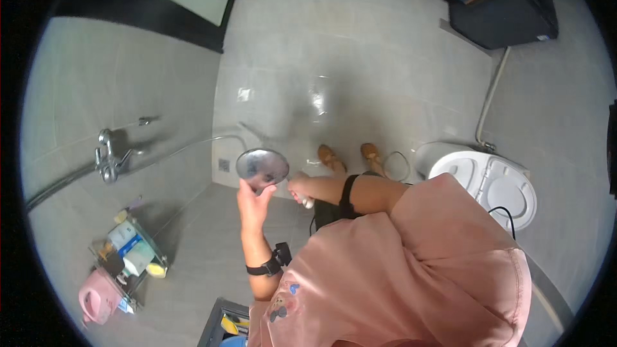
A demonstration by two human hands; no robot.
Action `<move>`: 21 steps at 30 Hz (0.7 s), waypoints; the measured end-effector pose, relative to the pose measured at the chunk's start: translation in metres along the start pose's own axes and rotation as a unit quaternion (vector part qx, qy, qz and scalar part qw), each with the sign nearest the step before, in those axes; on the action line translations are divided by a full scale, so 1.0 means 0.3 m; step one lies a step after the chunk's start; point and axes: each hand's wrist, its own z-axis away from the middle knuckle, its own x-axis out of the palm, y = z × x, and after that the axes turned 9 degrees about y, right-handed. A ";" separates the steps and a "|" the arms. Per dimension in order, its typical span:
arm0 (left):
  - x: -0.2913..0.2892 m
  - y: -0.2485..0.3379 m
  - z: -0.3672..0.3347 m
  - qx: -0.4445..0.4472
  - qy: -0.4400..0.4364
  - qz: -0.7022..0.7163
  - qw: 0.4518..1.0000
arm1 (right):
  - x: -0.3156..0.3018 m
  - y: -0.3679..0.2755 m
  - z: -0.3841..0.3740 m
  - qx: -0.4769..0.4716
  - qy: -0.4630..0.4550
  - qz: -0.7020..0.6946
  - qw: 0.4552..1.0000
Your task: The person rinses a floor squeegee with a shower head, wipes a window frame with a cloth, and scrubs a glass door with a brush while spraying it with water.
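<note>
Held up near the middle of the view is a round, shiny metal dish-like piece (262,166); whether it is a bowl or a lid I cannot tell. My left hand (254,200) grips its near edge, thumb in front and the other fingers partly hidden behind. Just to the right, my right hand (298,186) is closed around a small object with a white end (308,204), mostly covered by the fingers. A thin metal shower hose (199,142) runs from the wall toward the dish and passes out of sight behind it. Dark bands circle both arms.
A chrome mixer tap (109,159) is on the left wall. Below it, a shelf (151,244) carries bottles and a pink jug (99,295). The white toilet (508,196) stands at the right. Wet grey tiles (360,90) and a floor drain (223,165) lie ahead.
</note>
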 end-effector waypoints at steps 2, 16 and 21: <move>0.024 -0.017 0.062 -0.017 0.002 0.049 0.999 | -0.236 -0.084 0.413 0.216 0.091 -0.505 0.831; 0.647 0.143 0.238 0.093 -0.271 -0.022 0.958 | -0.733 1.155 1.219 0.290 0.478 -0.478 0.678; 0.698 0.064 0.257 0.130 -0.243 -0.087 0.957 | -0.680 1.337 1.056 0.201 0.366 -0.076 0.905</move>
